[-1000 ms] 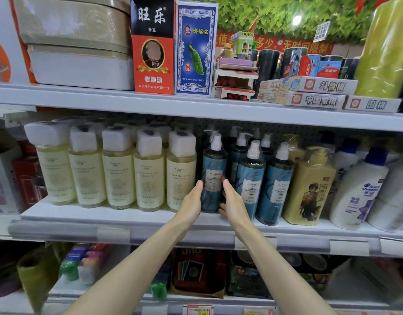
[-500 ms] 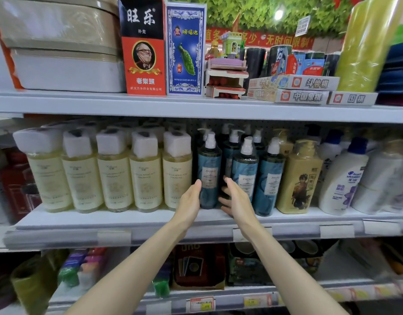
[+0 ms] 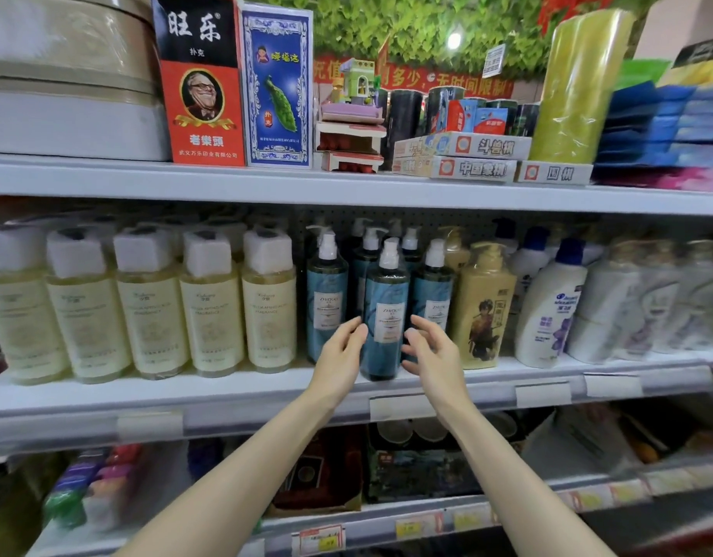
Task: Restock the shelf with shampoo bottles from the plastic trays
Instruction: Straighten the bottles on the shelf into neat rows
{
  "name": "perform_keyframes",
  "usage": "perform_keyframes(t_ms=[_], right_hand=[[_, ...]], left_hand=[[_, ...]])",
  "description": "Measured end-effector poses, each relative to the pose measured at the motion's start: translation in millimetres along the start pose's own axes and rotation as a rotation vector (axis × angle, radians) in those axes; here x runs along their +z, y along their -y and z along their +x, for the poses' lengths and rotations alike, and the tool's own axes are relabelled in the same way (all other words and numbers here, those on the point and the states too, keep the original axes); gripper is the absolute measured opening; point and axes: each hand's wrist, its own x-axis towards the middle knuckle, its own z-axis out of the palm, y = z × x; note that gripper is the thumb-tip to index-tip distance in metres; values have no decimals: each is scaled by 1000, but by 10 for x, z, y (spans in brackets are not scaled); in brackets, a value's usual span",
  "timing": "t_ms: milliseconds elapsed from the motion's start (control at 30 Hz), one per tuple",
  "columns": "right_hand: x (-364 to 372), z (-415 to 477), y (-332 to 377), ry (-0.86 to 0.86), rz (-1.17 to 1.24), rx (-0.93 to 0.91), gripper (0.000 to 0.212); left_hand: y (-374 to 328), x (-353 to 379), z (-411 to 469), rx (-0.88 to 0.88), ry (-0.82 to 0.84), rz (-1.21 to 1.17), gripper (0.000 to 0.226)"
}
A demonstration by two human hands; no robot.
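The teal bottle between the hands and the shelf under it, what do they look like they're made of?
The teal bottle looks like translucent glossy plastic: dark liquid shows through at its base, with a white pump top and a paper-like label. The shelf looks like painted metal, pale grey and smooth; its front strip may be plastic, which the picture cannot settle.

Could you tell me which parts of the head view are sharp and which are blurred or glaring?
Head view: the blue bottle between the hands is fairly sharp, its label readable; the white bottles at far right smear into blur; the lower shelf is dim and soft; a ceiling lamp flares; the shelf edges bow from the wide lens.
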Motion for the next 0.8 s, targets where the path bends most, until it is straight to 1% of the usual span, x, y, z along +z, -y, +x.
perform_keyframes(t_ms=[133,300,467,600,800], right_hand=[[-53,85,-16,115,-44,37,40],[-133,162,-32,184,-66,6,41],[-220,194,-12,268,-20,12,44],[-248,264,-5,276,-20,15,47],[-231,342,-50,286,65,67,44]], left_hand=[[50,135,-7,14,-41,33,45],[156,216,-6,37,-95,57,46],[190,239,28,14,-151,83,44],[203,229,60,13,-186,88,45],[207,232,128,3,-211,43,46]])
